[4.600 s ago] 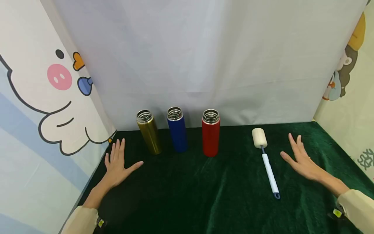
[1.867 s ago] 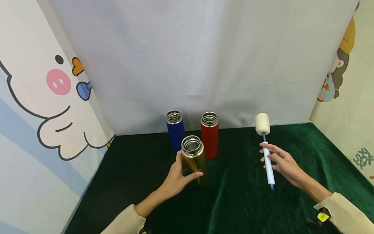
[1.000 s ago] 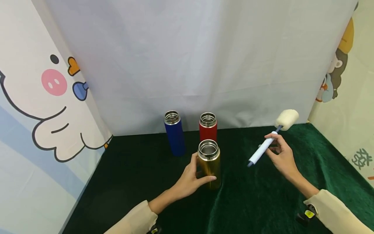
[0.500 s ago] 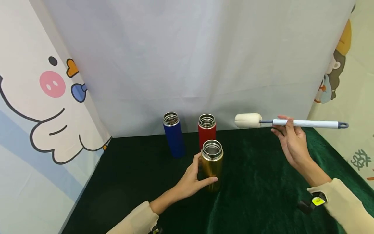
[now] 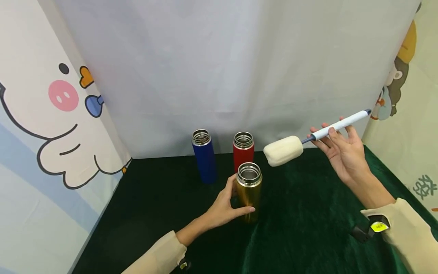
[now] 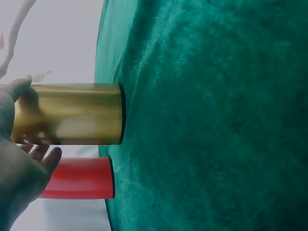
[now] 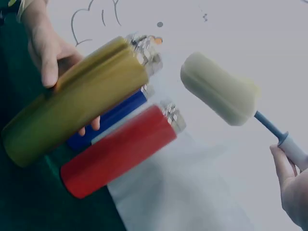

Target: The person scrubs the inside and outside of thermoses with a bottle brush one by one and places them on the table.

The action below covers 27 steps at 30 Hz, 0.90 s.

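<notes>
My left hand (image 5: 222, 207) grips an uncapped gold bottle (image 5: 249, 194) from its left side, thumb across the front. The bottle is upright, its steel mouth facing up. In the left wrist view the base of the gold bottle (image 6: 72, 115) is right at the green cloth. My right hand (image 5: 349, 156) pinches the white handle of a sponge bottle brush (image 5: 284, 150) between thumb and fingers, up in the air. Its cream sponge head slants down to the left, above and to the right of the gold bottle's mouth. The right wrist view shows the sponge head (image 7: 219, 89) apart from the bottles.
Behind the gold bottle stands an open red bottle (image 5: 243, 156), its lower part hidden in the head view. An open blue bottle (image 5: 204, 161) is farther left. Dark green cloth (image 5: 308, 213) covers the table, with a pale curtain (image 5: 219, 68) behind and printed panels at both sides.
My left hand took the gold bottle from the back left to the front middle. My right hand picked up the brush, turned it sponge-left, and now tilts the sponge head downward.
</notes>
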Motion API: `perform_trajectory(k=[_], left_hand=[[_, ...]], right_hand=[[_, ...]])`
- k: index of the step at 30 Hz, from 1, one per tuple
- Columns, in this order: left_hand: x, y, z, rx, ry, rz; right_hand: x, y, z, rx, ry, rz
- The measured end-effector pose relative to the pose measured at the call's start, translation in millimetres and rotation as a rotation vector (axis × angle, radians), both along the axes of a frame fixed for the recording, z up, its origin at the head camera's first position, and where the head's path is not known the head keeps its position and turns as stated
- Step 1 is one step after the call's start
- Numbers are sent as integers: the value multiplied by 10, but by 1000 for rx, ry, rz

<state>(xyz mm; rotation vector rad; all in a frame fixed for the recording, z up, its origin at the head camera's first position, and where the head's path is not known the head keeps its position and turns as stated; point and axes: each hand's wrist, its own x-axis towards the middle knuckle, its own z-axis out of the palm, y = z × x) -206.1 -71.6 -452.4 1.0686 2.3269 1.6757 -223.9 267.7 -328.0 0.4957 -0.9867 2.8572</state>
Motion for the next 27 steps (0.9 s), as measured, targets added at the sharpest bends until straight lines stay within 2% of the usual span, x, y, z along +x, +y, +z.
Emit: perform_trajectory(k=[6,10,16,19,23,27], left_hand=[[-25,-11,23,-16,-41,-30],[-40,-19,-2,-43,-63,-40],[-78,-27,9,-35,-38,-43],[-78,-40,23,-40,-49,-44],[-70,-45,27,-55,-69,-52],[-62,-36,15,-67,-87,-56]], right_hand=[[34,-186,179,67,53,3],[42,-340,277,170,148,-12],[31,-598,519,391,348,-198],[42,-733,682,502,443,-282],[76,-896,871,755,535,-359],[112,-1027,949,1035,575,-413]])
